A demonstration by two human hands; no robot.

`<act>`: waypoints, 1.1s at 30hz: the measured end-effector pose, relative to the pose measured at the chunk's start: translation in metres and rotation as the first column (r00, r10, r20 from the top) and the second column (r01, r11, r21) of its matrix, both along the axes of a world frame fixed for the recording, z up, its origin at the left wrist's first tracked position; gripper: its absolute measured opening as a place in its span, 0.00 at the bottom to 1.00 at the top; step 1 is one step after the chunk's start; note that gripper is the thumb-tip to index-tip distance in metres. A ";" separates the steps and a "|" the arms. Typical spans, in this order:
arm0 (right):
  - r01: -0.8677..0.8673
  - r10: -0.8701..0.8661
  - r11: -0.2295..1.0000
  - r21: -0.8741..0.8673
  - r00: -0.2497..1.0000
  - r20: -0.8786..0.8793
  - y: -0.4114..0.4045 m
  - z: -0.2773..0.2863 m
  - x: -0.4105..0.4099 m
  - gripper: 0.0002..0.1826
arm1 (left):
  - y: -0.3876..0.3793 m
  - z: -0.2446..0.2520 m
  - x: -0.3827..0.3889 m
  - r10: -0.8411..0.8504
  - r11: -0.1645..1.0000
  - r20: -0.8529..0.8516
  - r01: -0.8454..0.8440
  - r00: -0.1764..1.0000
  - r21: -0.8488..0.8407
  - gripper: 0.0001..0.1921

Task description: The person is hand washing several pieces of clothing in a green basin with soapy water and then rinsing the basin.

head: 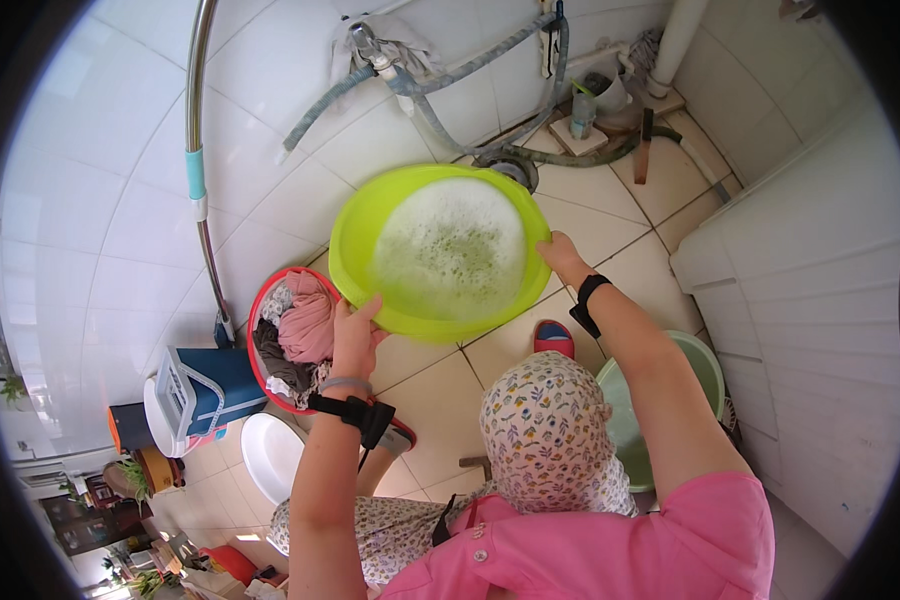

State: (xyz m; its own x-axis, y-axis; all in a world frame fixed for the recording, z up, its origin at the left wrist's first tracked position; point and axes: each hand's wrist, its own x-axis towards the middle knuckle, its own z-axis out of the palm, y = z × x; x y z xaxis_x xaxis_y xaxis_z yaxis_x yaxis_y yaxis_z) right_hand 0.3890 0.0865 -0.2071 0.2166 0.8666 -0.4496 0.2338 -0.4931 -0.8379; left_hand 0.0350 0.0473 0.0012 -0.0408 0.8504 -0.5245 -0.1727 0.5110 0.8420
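Note:
Both my hands hold a lime-green plastic basin (352, 247) by its rim, in front of my knees. Foamy, soapy water (457, 240) lies in it, gathered toward the far and right side, and the basin looks tilted. My left hand (356, 337) grips the near left rim, thumb on top. At the right rim is my right hand (562, 255), its fingers partly hidden by the basin. Just left of the basin stands a red-rimmed tub (253, 337) with a pink cloth (305, 322) and other dark and patterned laundry.
A floor drain (514, 171) with grey hoses (555, 156) lies beyond the basin. A pale green basin (701, 367) stands at my right, by a white appliance (795, 315). To the left are a blue mop bucket (225, 382), a mop pole (195, 112) and a white basin (270, 457).

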 end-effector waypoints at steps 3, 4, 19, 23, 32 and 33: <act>0.002 -0.007 0.998 -0.063 0.997 -0.072 0.009 0.002 0.010 0.22 | 0.015 0.002 0.011 0.025 0.999 0.036 -0.026 0.999 0.043 0.22; -0.001 -0.009 0.996 -0.088 0.994 -0.105 0.010 0.004 0.011 0.22 | 0.019 0.001 0.013 0.036 0.998 0.042 -0.038 0.998 0.056 0.22; 0.037 -0.073 0.989 -0.141 0.963 -0.260 0.025 0.020 0.022 0.20 | 0.030 0.006 0.033 0.082 0.994 0.033 -0.084 0.996 0.074 0.23; 0.046 -0.083 0.989 -0.138 0.958 -0.275 0.030 0.018 0.026 0.20 | 0.034 0.011 0.041 0.087 0.991 0.053 -0.092 0.995 0.097 0.23; 0.075 -0.135 0.977 -0.198 0.941 -0.310 0.037 0.025 0.027 0.19 | 0.046 0.014 0.050 0.101 0.987 0.055 -0.107 0.993 0.121 0.22; 0.091 -0.153 0.976 -0.200 0.934 -0.323 0.037 0.024 0.028 0.18 | 0.048 0.014 0.051 0.102 0.987 0.055 -0.108 0.993 0.120 0.22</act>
State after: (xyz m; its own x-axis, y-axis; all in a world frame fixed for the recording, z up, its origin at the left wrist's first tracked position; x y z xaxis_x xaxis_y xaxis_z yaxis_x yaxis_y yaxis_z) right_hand 0.4166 0.1237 -0.1833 0.1261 0.7417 -0.6588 -0.1162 -0.6485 -0.7523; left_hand 0.0859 0.0951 0.0147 -0.1102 0.9010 -0.4197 -0.2615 0.3811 0.8868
